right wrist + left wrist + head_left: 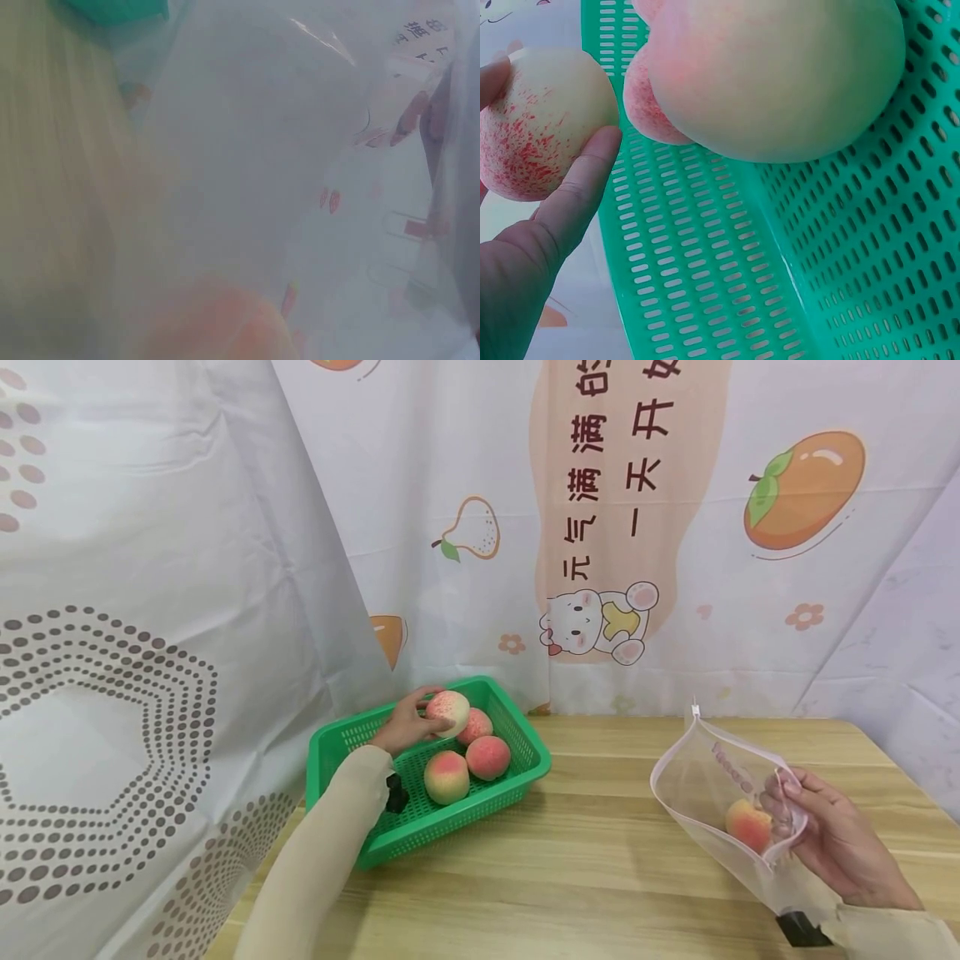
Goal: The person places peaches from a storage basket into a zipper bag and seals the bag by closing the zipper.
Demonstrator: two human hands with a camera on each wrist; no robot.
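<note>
My left hand (408, 727) grips a pale peach with red speckles (448, 712) over the back of the green basket (517, 785). In the left wrist view the same peach (536, 124) sits between thumb and fingers (577, 191). Three more peaches lie in the basket (446, 777) (488, 757) (477, 725). My right hand (832, 835) holds the rim of a clear zip bag (705, 785), mouth held wide, with one peach (747, 825) inside. The right wrist view shows only the hazy bag plastic (262, 187) and a blurred peach (232, 322).
The basket stands at the left end of a wooden table (600, 877). A printed curtain (637, 527) hangs close behind the table, and a dotted cloth (112, 693) hangs at the left. A small black clip (802, 928) sits at my right wrist.
</note>
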